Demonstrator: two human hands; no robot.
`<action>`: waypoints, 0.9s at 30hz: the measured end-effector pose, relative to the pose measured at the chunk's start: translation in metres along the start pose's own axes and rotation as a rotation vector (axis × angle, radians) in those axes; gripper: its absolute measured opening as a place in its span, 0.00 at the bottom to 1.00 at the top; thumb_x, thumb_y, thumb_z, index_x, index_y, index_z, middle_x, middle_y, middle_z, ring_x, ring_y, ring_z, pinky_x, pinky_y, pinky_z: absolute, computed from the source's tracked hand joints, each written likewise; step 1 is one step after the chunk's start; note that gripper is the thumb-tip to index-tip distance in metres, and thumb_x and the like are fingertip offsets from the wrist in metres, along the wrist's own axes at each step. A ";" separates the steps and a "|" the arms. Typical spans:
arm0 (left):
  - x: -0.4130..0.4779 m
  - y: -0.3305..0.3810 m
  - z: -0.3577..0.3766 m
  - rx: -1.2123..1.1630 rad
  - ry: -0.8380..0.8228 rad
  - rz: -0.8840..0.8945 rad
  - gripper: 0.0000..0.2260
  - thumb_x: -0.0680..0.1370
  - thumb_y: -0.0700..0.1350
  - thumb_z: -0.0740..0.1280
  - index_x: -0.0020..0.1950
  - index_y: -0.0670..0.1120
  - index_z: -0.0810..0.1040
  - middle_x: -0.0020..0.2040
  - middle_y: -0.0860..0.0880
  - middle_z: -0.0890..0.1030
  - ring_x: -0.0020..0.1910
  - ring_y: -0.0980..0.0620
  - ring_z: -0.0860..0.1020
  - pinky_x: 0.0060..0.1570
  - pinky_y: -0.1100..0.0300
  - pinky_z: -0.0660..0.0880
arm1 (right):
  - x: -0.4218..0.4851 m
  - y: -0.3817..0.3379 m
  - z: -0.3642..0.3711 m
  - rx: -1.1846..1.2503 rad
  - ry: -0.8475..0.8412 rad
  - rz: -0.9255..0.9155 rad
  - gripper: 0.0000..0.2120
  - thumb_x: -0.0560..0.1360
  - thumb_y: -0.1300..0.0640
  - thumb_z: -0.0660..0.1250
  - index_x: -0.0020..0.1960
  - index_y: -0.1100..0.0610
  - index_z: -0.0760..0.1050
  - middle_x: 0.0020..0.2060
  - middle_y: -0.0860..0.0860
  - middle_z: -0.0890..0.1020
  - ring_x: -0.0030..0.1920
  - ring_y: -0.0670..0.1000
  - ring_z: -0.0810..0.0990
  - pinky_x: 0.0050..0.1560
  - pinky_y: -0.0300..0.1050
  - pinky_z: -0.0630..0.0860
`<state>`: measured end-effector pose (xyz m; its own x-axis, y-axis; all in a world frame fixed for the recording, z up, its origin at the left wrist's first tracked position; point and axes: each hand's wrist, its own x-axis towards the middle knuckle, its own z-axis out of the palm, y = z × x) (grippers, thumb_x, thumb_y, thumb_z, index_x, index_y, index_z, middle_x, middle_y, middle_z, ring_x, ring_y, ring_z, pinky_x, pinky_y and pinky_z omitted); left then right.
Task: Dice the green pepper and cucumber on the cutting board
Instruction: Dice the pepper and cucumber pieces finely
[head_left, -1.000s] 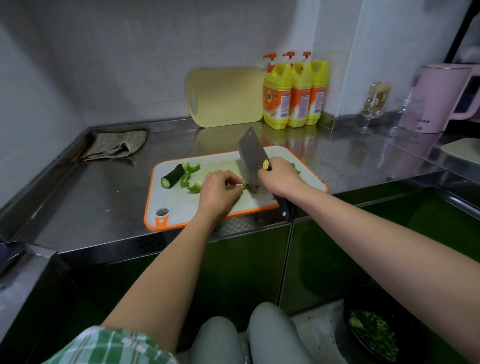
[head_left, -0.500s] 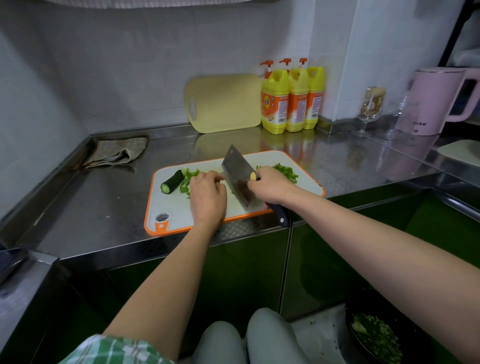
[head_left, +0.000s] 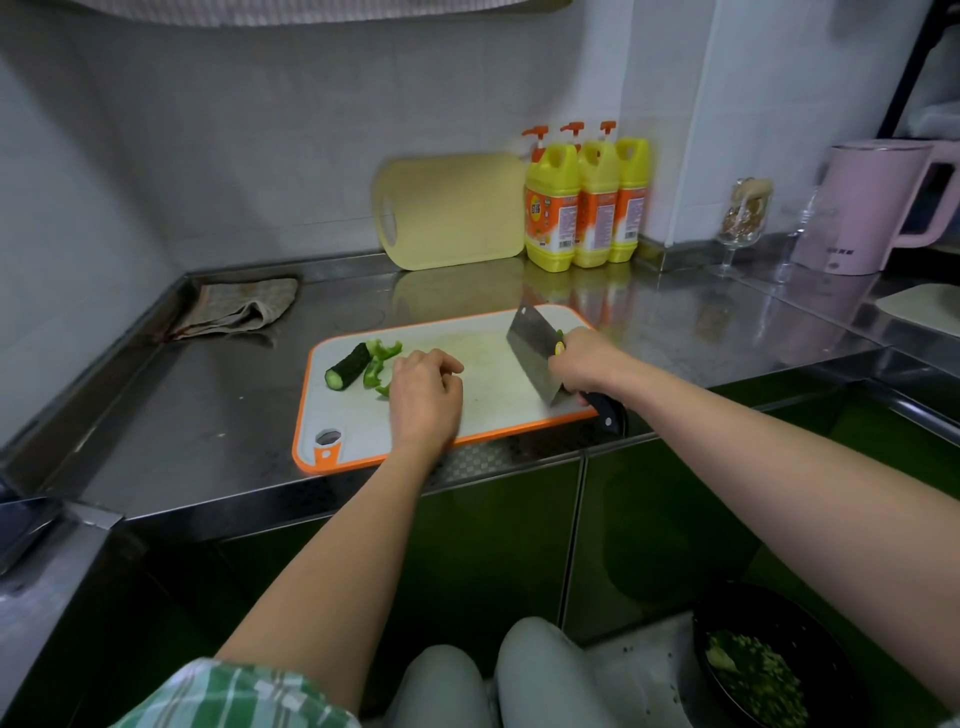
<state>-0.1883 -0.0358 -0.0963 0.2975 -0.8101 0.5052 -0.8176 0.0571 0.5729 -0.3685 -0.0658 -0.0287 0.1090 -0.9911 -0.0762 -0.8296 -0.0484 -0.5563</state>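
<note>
On the near half of the cutting board rested the left hand, fingers loosely curled, nothing seen in it. Just to its left lay the pepper strips, then the cucumber, slanting near-left to far-right. Further right, the right hand gripped the knife, well apart from both.

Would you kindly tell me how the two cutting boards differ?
The orange-rimmed cutting board lies flat on the counter, holding the cucumber; the yellow cutting board leans against the wall, bare. The first is white with orange trim; the second is plain yellow. Both have a handle hole.
</note>
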 end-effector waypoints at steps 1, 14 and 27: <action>0.000 0.000 0.000 0.002 -0.004 0.005 0.10 0.77 0.38 0.61 0.52 0.46 0.81 0.52 0.47 0.79 0.56 0.47 0.70 0.52 0.59 0.64 | 0.000 0.000 0.000 0.019 0.004 -0.005 0.05 0.74 0.65 0.56 0.43 0.61 0.70 0.31 0.58 0.76 0.25 0.55 0.75 0.30 0.45 0.74; 0.010 0.045 -0.028 -0.762 -0.343 -0.432 0.23 0.83 0.58 0.54 0.51 0.41 0.77 0.29 0.45 0.79 0.20 0.53 0.74 0.20 0.65 0.68 | -0.030 -0.045 0.021 -0.182 0.091 -0.286 0.13 0.80 0.53 0.56 0.60 0.59 0.70 0.56 0.59 0.79 0.55 0.61 0.78 0.45 0.48 0.69; 0.011 0.025 -0.052 -0.610 -0.141 -0.509 0.15 0.79 0.37 0.53 0.34 0.39 0.69 0.24 0.41 0.71 0.14 0.52 0.66 0.17 0.67 0.60 | -0.025 -0.046 0.036 0.139 -0.048 -0.468 0.18 0.82 0.54 0.56 0.69 0.58 0.72 0.67 0.57 0.75 0.67 0.57 0.71 0.65 0.45 0.66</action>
<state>-0.1800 -0.0129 -0.0433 0.4627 -0.8862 0.0249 -0.1737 -0.0630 0.9828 -0.3128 -0.0343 -0.0310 0.4810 -0.8597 0.1720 -0.6049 -0.4674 -0.6447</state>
